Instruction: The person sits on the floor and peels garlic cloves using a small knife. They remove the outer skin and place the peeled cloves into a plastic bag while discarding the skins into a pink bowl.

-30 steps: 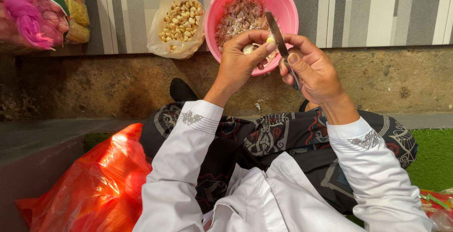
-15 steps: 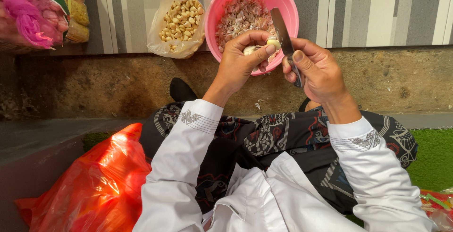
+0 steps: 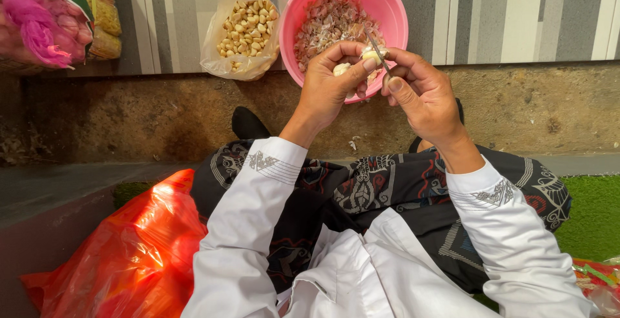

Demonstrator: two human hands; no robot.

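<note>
1. Your left hand [image 3: 326,88] is up at about 12 o'clock, right over the near rim of the pink bowl [image 3: 394,8]. Its fingers are pinched around pale garlic cloves [image 3: 342,68].
2. Your right hand [image 3: 423,95] is just beside it, at about 1 o'clock. Its fingers are clenched around the handle of a small knife [image 3: 376,50]. The thin blade points up and away from you and touches the clove at your fingertips.
3. The pink bowl sits on the floor at 12 o'clock. It holds a heap of dry, pinkish garlic skins [image 3: 326,24].
4. A clear plastic bag [image 3: 226,59] sits just left of the bowl, at about 11 o'clock. It lies open and is full of peeled yellow-white cloves [image 3: 248,27].
5. At 10 o'clock, in the far left corner, there is a pink net sack [image 3: 35,24]. A yellow packet [image 3: 103,17] lies beside it.
6. At 8 o'clock, close by your left knee, lies a crumpled orange plastic bag [image 3: 129,253]. You cannot tell what is in it.
7. A few tiny bits of skin [image 3: 353,143] lie on the brown ground between the bowl and your lap.
</note>
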